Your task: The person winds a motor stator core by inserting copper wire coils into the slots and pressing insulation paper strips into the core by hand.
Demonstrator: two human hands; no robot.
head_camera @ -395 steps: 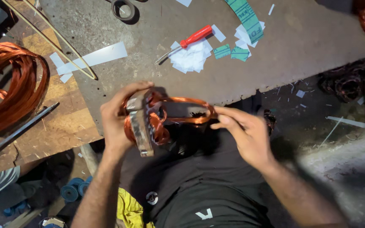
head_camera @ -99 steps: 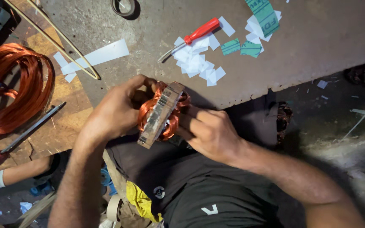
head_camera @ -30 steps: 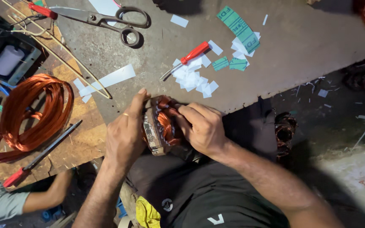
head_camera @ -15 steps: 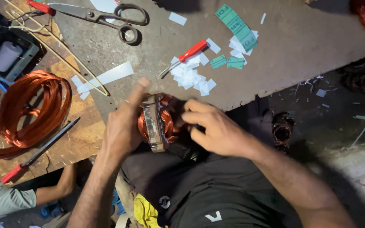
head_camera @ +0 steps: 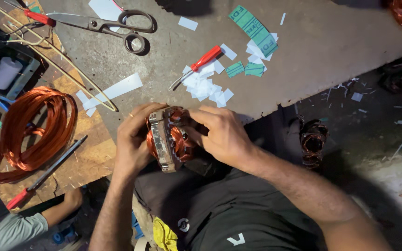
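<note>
A: Hands?
B: Left hand (head_camera: 133, 139) curled round the motor stator (head_camera: 167, 139) from 9 o'clock, gripping its metal core. Right hand (head_camera: 222, 135) comes in from 3 o'clock, fingertips pinched on the copper windings.
A: Stator location, axis?
B: Over the lap, at the grey table's (head_camera: 303, 69) near edge. Core edge-on, long side running 12 to 6, tipped slightly – bore faces 3 o'clock.
A: Change?
B: Half a second ago the left thumb stuck up towards 12; now it's folded in. Red screwdriver (head_camera: 198, 65) and scissors (head_camera: 103, 25) unmoved.
</note>
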